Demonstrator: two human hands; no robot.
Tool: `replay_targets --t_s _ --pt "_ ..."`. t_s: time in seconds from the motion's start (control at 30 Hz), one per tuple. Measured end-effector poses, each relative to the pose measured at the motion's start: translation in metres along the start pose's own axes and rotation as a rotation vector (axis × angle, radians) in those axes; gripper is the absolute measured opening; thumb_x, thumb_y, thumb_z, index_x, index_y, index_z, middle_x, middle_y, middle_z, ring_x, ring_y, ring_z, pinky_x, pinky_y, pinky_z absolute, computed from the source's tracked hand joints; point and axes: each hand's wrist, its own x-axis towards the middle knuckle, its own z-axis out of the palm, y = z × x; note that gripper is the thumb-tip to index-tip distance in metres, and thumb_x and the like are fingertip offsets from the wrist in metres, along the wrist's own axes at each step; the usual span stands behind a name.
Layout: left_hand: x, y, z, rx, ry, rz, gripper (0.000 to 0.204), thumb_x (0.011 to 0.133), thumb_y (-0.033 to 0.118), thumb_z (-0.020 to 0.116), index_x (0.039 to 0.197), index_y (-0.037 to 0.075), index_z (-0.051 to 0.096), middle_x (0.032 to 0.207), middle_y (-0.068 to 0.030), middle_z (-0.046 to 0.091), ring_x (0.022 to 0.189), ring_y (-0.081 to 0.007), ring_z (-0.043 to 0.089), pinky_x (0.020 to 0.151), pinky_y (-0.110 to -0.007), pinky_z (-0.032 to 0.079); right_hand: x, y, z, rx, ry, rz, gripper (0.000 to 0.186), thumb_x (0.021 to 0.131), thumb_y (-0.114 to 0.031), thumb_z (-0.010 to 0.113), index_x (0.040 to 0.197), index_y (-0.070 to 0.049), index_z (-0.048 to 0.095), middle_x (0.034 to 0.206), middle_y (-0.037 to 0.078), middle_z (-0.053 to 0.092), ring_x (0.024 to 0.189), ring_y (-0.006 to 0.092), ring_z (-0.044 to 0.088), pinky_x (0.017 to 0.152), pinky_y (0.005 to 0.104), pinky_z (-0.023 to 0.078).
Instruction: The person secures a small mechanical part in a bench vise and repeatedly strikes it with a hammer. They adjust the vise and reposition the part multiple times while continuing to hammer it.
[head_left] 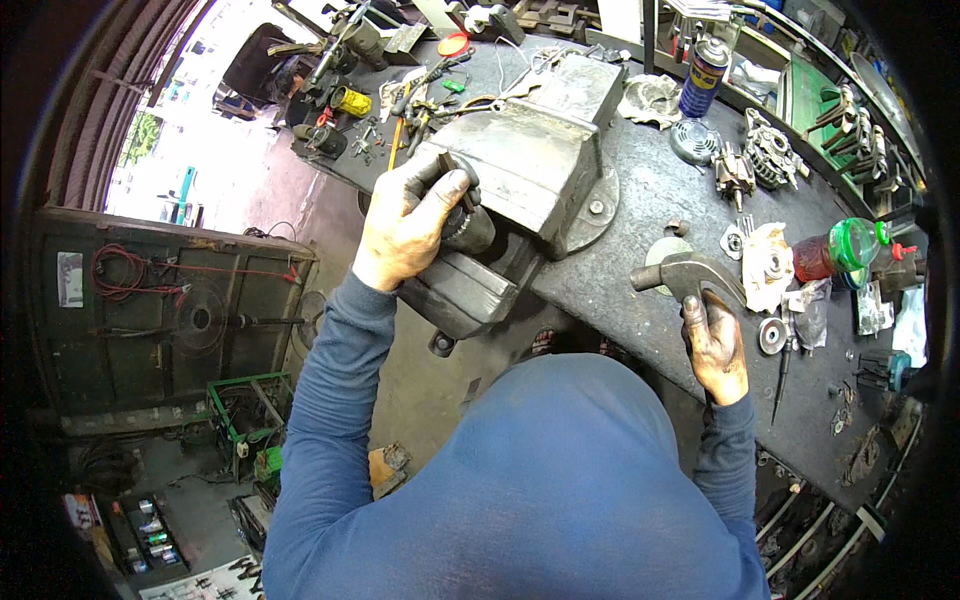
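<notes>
From here, the left hand (pixel 405 228) reaches forward, fingers clamped on a dark bar (pixel 446 161) at the vise (pixel 535 150); rightward, over the tabletop (pixel 600 285), a hammer (pixel 700 272) sits in the right hand (pixel 717 355), fingers curled tight, elbow bent.

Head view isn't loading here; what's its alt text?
The left hand holds a dark metal piece at a vise, while the right hand grips a hammer. On the workbench around them are a blue spray can, a red bottle and metal parts.
</notes>
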Motion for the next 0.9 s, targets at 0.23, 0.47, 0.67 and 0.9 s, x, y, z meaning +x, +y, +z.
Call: replay_targets --t_s 0.23,0.47,0.67,0.9 --pt "0.001 0.002 -0.003 0.102 -0.059 0.054 0.021 0.098 0.018 0.061 0.092 -0.001 0.065 0.083 -0.0075 0.065 0.077 -0.016 0.058 0.075 -0.031 0.048 0.011 -0.037 -0.003 -0.116 -0.043 -0.116 0.041 0.104 -0.032 0.055 0.115 0.007 0.063 0.1 0.025 0.068 0.092 0.0334 0.065 0.085 0.042 0.05" --pt "0.012 -0.007 -0.012 0.26 -0.166 0.227 0.021 0.093 0.019 0.07 0.105 0.002 0.07 0.093 -0.017 0.069 0.087 -0.0334 0.066 0.08 -0.04 0.051 0.043 -0.102 0.008 -0.276 -0.127 -0.446 0.037 0.101 -0.028 0.059 0.103 0.008 0.064 0.087 0.023 0.067 0.079 0.0267 0.063 0.075 0.0401 0.05" --pt "0.013 -0.005 -0.017 0.355 -0.202 0.542 0.016 0.09 0.01 0.068 0.103 0.0 0.067 0.093 -0.0166 0.068 0.088 -0.036 0.064 0.081 -0.04 0.051 0.049 -0.221 -0.025 0.102 0.149 -0.801 0.021 0.1 -0.018 0.06 0.109 0.0 0.065 0.096 0.012 0.069 0.084 0.023 0.065 0.07 0.0357 0.049" --pt "0.018 0.002 -0.013 0.285 -0.263 0.523 0.013 0.09 0.009 0.065 0.101 0.001 0.066 0.092 -0.0157 0.067 0.086 -0.036 0.064 0.08 -0.041 0.051 0.064 -0.205 0.001 -0.498 0.127 -0.964 0.027 0.095 -0.022 0.067 0.103 0.004 0.066 0.084 0.022 0.067 0.075 0.0368 0.066 0.068 0.0457 0.051"
